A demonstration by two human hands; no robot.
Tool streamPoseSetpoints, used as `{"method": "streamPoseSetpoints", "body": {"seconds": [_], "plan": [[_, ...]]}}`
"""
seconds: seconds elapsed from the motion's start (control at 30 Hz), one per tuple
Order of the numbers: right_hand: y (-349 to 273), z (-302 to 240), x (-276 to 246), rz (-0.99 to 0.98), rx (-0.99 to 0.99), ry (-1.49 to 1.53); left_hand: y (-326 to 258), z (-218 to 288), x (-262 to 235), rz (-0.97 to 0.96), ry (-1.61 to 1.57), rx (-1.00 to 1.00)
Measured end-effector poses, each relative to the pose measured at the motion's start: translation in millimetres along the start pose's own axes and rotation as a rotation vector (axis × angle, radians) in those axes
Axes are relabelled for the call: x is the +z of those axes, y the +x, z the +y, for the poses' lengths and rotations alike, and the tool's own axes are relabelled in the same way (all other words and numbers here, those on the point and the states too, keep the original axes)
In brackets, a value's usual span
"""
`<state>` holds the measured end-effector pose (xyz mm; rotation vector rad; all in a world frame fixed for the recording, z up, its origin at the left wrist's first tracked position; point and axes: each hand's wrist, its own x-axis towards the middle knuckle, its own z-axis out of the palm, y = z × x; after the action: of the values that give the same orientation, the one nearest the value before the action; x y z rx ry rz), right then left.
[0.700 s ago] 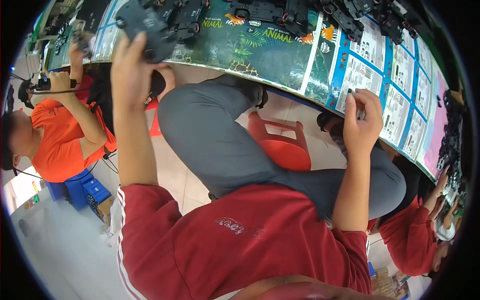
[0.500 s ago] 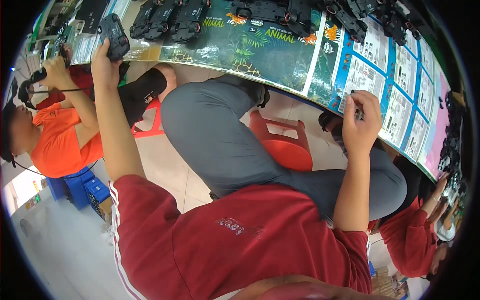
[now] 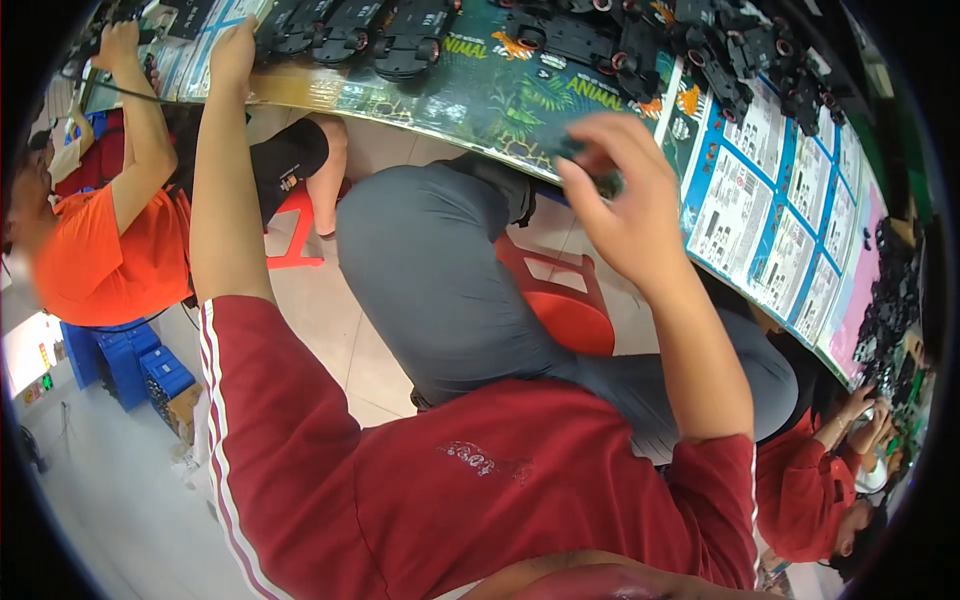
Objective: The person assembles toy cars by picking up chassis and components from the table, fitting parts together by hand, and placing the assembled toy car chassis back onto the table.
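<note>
My left hand [image 3: 233, 62] is at the left end of a row of black toy car chassis [image 3: 415, 42], which lie wheels and undersides up on the table. Its fingers are mostly hidden, and a dark shape shows beside them. Over the table's front edge, my right hand [image 3: 630, 195] is curled, thumb and fingertips close together. A small dark piece [image 3: 565, 147] shows at the fingertips, too blurred to name.
More black chassis [image 3: 570, 40] lie at the back middle, with a heap [image 3: 760, 65] at the back right. Printed sheets cover the table [image 3: 500, 95]. Dark small parts [image 3: 885, 300] lie far right. Co-workers sit on both sides. A red stool [image 3: 570, 315] stands below the table.
My left hand, which held a black chassis up, has moved forward to the row's left end. My right hand has swung left from the blue-and-white sheets. The view has shifted slightly.
</note>
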<state>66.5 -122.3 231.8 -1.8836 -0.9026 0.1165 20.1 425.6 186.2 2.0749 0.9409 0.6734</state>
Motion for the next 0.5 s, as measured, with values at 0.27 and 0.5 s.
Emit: {"method": "streamPoseSetpoints", "body": {"seconds": [0.27,0.5], "plan": [[124.3,6.3,109.1,-0.078,0.104,0.016,12.9,-44.0,-6.5,0.104,-0.392,0.066],[145.4,-0.4,162.3,0.019,0.019,0.069,-2.7,-36.5,-15.5,0.286,-0.454,0.242]]}}
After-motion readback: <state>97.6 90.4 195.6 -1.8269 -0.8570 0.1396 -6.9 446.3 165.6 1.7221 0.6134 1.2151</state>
